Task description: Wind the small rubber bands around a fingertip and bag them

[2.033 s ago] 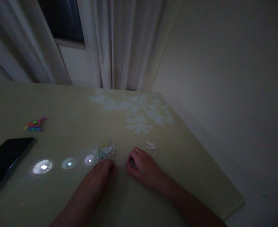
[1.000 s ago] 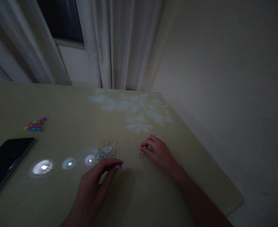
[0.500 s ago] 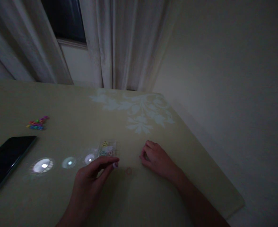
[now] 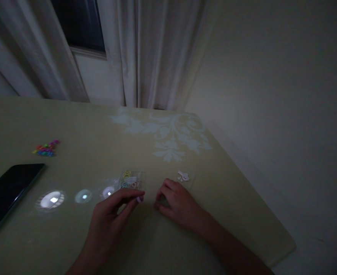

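Note:
My left hand (image 4: 108,215) pinches a small pale lilac-white piece (image 4: 140,199) between thumb and index finger. Just beyond those fingertips is a clear compartment box (image 4: 141,176) holding small yellow, teal and pinkish rings or bands. To the right, my right hand (image 4: 181,203) is closed, thumb and fingertips together low over the table; whatever they grip, if anything, cannot be made out. Small white pieces (image 4: 183,176) lie behind the right hand, seemingly in a clear tray (image 4: 191,179) partly hidden by it.
A pile of colourful small pieces (image 4: 46,149) lies at the left on the table (image 4: 79,130). Nearer is a dark phone (image 4: 8,194). Lamp reflections show on the tabletop. Curtains (image 4: 157,57) and a wall (image 4: 283,95) border the far and right sides.
My right hand has moved left and toward me, onto the spot where a small pinkish ring lay; that ring is now out of sight. White pieces have come into view. My left hand stays put.

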`<state>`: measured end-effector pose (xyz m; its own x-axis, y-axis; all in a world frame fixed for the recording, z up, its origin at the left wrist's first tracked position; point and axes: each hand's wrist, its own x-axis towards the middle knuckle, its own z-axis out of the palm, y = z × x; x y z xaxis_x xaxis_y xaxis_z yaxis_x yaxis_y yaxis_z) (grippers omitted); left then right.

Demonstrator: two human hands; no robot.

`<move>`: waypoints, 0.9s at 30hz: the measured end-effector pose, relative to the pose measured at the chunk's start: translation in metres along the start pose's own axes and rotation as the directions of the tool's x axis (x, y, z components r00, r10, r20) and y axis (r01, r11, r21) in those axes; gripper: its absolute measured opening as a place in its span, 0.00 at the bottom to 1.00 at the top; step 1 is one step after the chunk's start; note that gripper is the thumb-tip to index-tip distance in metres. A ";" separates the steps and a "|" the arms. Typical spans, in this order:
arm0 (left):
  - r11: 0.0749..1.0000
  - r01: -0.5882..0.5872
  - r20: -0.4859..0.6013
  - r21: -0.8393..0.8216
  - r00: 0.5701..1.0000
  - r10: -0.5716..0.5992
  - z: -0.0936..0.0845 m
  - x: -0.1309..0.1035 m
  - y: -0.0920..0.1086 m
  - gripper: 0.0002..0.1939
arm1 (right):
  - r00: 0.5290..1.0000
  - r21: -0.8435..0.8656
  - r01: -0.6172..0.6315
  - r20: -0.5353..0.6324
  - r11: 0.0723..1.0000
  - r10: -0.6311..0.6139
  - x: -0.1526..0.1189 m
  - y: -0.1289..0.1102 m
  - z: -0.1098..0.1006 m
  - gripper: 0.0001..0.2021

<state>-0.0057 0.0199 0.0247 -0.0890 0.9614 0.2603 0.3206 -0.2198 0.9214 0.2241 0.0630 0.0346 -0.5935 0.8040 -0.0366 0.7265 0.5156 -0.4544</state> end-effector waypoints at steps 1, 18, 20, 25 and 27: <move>1.000 -0.011 0.001 0.002 1.000 0.011 0.000 0.000 0.000 0.07 | 1.000 -0.014 -0.009 0.006 1.000 0.009 0.000 -0.001 0.000 0.08; 0.930 -0.364 0.161 -0.061 0.916 0.369 0.010 -0.001 -0.008 0.15 | 0.997 0.790 0.065 -0.077 0.609 -0.006 -0.003 -0.015 0.006 0.12; 0.914 -0.402 0.152 -0.060 0.901 0.406 0.009 -0.001 -0.007 0.16 | 0.994 0.807 0.066 -0.104 0.586 0.032 -0.002 -0.017 0.008 0.13; 0.913 -0.407 0.126 0.001 0.906 0.404 0.005 0.004 0.000 0.12 | 0.976 0.762 0.095 -0.197 0.640 0.091 0.000 -0.016 0.006 0.11; 0.920 -0.373 0.115 0.121 0.926 0.360 0.000 0.013 0.003 0.09 | 0.956 0.685 0.120 -0.274 0.719 0.102 0.002 -0.010 0.002 0.08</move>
<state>-0.0059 0.0313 0.0307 0.1418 0.8301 0.5393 0.4424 -0.5405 0.7157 0.2149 0.0591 0.0378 -0.3984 0.9027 0.1624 0.2138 0.2636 -0.9406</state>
